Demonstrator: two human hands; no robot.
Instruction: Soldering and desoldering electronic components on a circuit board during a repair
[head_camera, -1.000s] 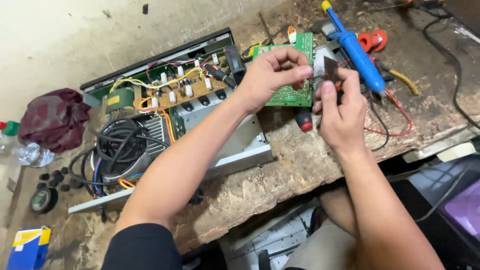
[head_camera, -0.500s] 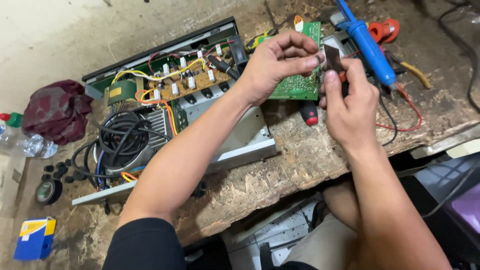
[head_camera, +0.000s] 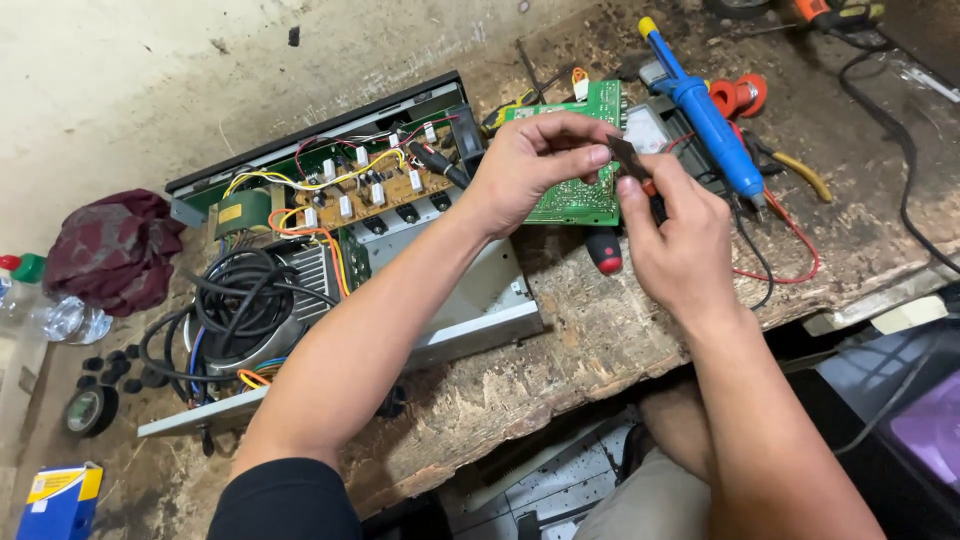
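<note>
While one opened amplifier chassis (head_camera: 340, 260) lay on the worn wooden bench (head_camera: 620, 340) beside one green circuit board (head_camera: 585, 195) and one blue desoldering pump (head_camera: 705, 115), the left hand (head_camera: 530, 165) and right hand (head_camera: 680, 240) together pinched one small dark part (head_camera: 628, 157) just above that board.

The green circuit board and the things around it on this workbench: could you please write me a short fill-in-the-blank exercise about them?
1. The left hand and right hand together pinch a small dark part above the ____ circuit board.
2. The desoldering pump beside the board has a ____ body.
3. The coiled black cable lies inside the opened ____.
4. The crumpled cloth at the far left is dark ____.

Missing words: green; blue; metal chassis; red
</note>
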